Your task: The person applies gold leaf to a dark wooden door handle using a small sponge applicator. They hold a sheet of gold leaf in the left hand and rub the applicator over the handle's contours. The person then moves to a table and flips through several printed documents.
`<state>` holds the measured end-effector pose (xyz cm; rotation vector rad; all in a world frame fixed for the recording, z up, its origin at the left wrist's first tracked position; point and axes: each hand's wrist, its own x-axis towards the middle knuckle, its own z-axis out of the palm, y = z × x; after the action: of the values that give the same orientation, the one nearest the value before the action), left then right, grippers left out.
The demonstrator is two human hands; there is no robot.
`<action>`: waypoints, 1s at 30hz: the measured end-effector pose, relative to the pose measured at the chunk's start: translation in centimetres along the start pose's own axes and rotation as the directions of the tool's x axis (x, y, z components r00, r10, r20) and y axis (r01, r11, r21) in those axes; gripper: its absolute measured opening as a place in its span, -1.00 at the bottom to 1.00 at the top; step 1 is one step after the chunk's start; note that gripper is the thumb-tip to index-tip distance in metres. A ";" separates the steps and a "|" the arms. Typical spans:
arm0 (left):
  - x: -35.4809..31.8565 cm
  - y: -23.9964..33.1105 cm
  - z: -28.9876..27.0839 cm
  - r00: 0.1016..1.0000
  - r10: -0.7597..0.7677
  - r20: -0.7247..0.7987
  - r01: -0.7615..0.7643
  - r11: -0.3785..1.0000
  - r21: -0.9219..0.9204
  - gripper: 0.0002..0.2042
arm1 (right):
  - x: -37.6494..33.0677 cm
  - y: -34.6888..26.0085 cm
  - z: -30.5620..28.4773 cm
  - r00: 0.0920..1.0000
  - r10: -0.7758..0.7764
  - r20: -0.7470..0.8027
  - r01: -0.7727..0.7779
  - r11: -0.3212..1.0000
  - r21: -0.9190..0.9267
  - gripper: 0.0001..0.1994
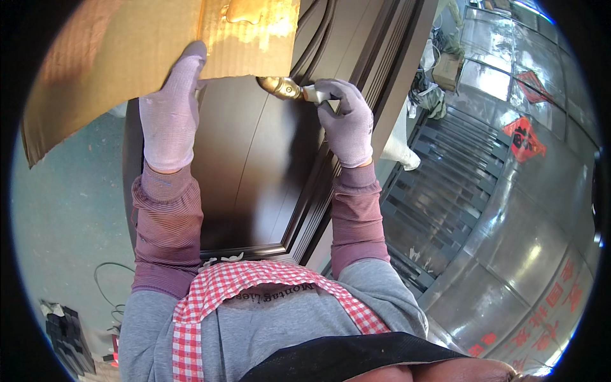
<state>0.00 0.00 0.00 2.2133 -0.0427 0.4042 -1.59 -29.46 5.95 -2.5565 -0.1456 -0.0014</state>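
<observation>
L hand [170, 114] clamps 1 cardboard sheet [130, 57], R hand [347, 121] curled, pinching brass-col. fitting [281, 88] @ pale end [310, 94].

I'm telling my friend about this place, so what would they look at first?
Probably the big cardboard at the top left, lit brightly at one end and held in the gloved left hand. Next might be the shiny brass tool near the top centre, its pale end in the right hand. The red diamond also pops out at the upper right.
</observation>
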 end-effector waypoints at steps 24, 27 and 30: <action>0.1 1.0 1.3 0.949 -0.314 0.002 0.262 0.789 -0.556 -0.76 | 0.4 -1.9 1.3 0.987 0.091 -0.129 -0.070 0.985 0.161 -0.73; -0.2 0.4 1.4 0.985 -0.170 -0.016 0.145 0.879 -0.454 -0.78 | 2.2 -3.9 0.4 0.951 0.205 -0.231 -0.124 0.939 0.321 -0.64; -0.4 -0.1 1.0 0.998 -0.056 0.015 0.058 0.959 -0.277 -0.73 | 5.2 -6.9 0.0 0.953 -0.086 -0.290 0.123 0.986 0.110 -0.65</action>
<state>-0.12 -0.77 -0.83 1.9345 -0.0372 0.3366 2.86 -23.18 9.94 -2.3871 -0.1637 -0.3878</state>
